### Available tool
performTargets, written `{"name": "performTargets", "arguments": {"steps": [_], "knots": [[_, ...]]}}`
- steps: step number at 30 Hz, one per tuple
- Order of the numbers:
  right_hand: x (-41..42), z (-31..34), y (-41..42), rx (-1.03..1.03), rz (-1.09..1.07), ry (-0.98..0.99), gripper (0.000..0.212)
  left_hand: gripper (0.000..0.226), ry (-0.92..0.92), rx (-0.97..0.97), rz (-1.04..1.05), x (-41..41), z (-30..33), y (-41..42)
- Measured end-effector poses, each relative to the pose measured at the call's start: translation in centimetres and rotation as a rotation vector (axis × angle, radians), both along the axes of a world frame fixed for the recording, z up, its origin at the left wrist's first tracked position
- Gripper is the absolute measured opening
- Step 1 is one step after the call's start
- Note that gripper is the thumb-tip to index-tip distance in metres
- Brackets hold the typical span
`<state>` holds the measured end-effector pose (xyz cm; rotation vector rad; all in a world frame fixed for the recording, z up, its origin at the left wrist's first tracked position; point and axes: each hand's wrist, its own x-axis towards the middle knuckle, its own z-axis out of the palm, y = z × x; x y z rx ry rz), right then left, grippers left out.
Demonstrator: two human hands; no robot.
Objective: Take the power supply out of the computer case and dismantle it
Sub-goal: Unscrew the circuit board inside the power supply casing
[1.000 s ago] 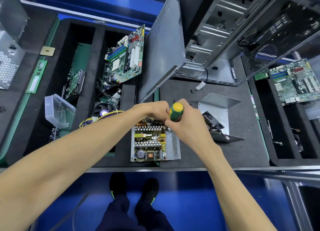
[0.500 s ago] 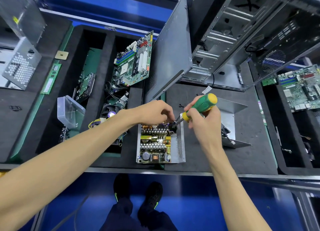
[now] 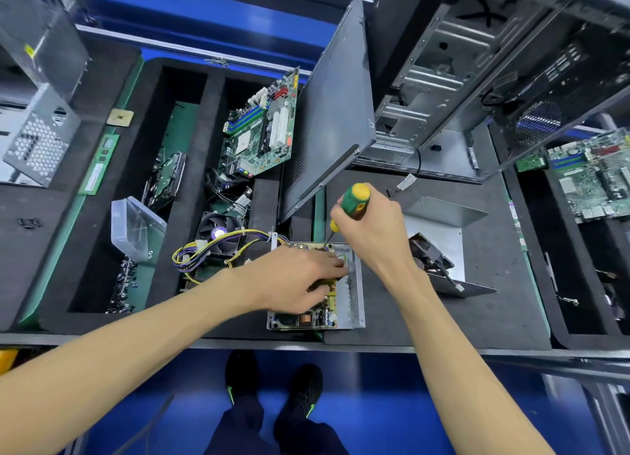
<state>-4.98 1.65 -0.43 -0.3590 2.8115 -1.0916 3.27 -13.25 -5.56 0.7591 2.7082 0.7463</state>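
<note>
The supply (image 3: 315,286) lies out of the case (image 3: 453,79), near the front edge of the bench, lid (image 3: 443,223) off at its right. The right hand (image 3: 370,229) grips a screwdriver (image 3: 353,204) at its far corner; the left hand (image 3: 296,279) rests across the board, fingers loosely bent. Board removal likely remains.

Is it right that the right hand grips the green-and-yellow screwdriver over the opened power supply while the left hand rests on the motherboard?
Not quite. In the head view the left hand rests on the opened power supply, not the motherboard. The right hand does grip the screwdriver.
</note>
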Motion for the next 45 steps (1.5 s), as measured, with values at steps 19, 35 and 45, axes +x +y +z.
{"name": "performTargets", "arguments": {"steps": [19, 35, 45], "knots": [[-0.2, -0.2, 0.5, -0.008, -0.005, -0.002, 0.012, 0.049, 0.103, 0.113, 0.078, 1.0, -0.9, 0.1], [0.0, -0.3, 0.5, -0.062, 0.019, -0.012, 0.015, 0.050, 0.129, 0.113, 0.102, 1.1, -1.4, 0.1], [0.3, -0.5, 0.7, -0.085, 0.025, 0.003, 0.015, 0.051, 0.117, 0.102, 0.104, 1.0, -1.7, 0.1]]}}
